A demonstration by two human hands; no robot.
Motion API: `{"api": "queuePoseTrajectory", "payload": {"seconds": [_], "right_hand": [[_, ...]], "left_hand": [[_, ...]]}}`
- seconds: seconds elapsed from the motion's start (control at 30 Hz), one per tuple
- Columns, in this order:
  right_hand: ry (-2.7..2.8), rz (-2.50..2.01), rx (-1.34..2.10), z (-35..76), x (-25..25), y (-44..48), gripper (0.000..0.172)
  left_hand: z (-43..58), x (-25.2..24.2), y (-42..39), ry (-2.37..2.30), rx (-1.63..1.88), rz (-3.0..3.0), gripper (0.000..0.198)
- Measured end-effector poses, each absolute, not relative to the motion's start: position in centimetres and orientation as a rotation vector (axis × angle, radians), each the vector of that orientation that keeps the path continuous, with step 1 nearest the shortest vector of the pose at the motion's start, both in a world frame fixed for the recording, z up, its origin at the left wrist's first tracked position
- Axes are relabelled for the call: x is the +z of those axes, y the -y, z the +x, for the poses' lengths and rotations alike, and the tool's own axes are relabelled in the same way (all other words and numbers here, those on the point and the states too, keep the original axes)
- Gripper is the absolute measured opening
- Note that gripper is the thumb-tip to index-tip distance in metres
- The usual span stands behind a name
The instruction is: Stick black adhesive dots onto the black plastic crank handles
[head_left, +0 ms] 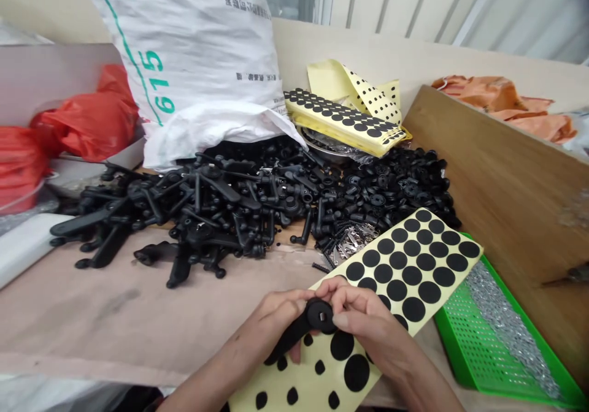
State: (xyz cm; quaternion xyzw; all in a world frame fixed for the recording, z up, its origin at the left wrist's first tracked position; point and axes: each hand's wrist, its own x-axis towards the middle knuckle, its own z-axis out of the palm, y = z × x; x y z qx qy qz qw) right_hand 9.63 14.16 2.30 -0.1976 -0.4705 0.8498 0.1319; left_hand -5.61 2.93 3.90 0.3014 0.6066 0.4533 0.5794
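My left hand (276, 317) is closed around a black plastic handle (294, 333) with a round end turned up, where a small metal piece shows in the middle. The thumb and fingers of my right hand (368, 317) pinch at the right edge of that round end; I cannot make out whether something thin is between them. Beneath both hands lies a yellow backing sheet (317, 387) with round black stickers (356, 372). Its near part shows smaller black spots, and its far part carries rows of full discs.
Behind the hands spreads a heap of black plastic arms (221, 197), with round black parts (391, 185) to its right. Small metal pieces (354, 240) lie before it. A green basket (460, 338) holds metal bits. A white sack (197, 50) and more sticker sheets (350, 118) stand behind.
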Motion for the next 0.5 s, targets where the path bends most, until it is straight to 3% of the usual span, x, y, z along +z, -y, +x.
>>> {"api": "queuePoseTrajectory", "payload": {"seconds": [0.5], "right_hand": [[1.421,-0.584,2.465,9.27,2.73,-14.03,0.016]], "left_hand": [[-5.7,3.31,-2.73,-1.36,1.067,0.669,0.038]]}}
